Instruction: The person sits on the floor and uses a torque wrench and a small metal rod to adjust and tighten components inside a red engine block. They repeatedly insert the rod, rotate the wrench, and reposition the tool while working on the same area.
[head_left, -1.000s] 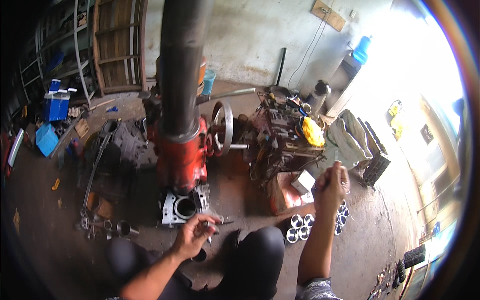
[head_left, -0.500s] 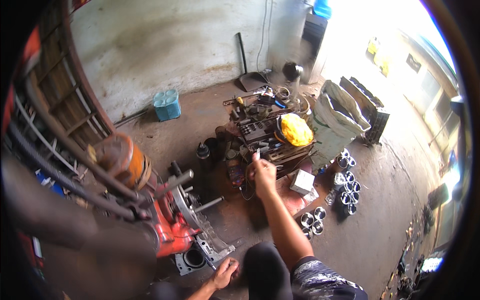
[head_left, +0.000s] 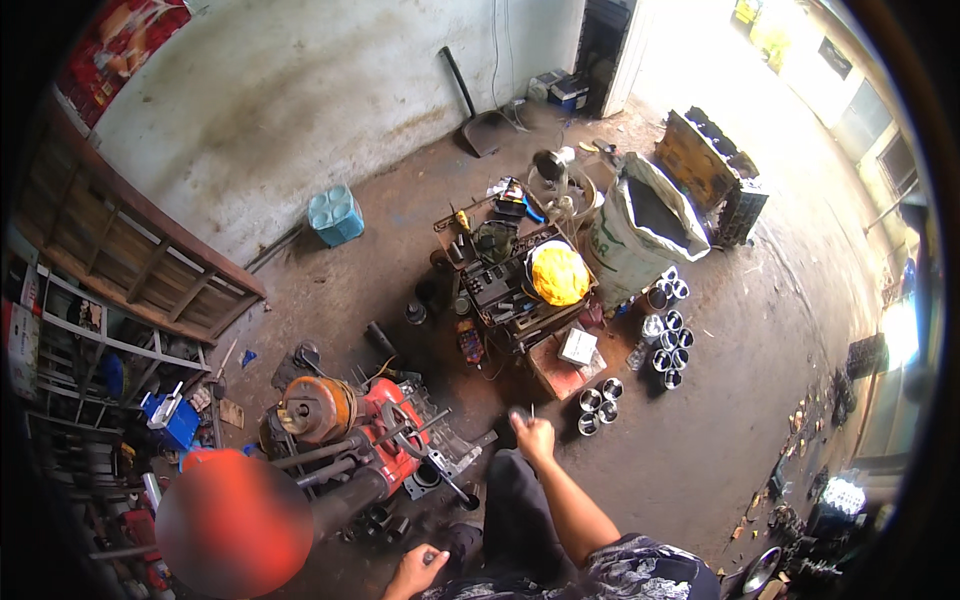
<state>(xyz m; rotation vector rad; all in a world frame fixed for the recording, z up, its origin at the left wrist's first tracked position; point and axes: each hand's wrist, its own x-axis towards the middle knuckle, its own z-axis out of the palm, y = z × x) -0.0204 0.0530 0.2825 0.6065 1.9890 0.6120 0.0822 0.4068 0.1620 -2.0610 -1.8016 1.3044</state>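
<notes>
1. And here your left hand (head_left: 412, 574) is curled round a small dark piece (head_left: 429, 557), fingers closed about it, low in the view by your knee.
2. That piece looks like metal: I'd call it stiff, light enough for one hand, perhaps slick if oily. A full wrap round its middle looks safer than a fingertip pinch.
3. Up to your right hand (head_left: 534, 438), out beyond the knee! The fingers are gathered narrow, with a thin sliver (head_left: 532, 410) poking up beside the thumb; too small to tell what it is. Likely light and easily dropped, so pinch it near its base.
4. Outward to the left, the red machine (head_left: 397, 410) stands over a bored metal block (head_left: 427, 477), surely heavy and rigid.
5. Farther right, shiny metal cylinders (head_left: 608, 411) sit on the floor, near a white box (head_left: 578, 347).
</notes>
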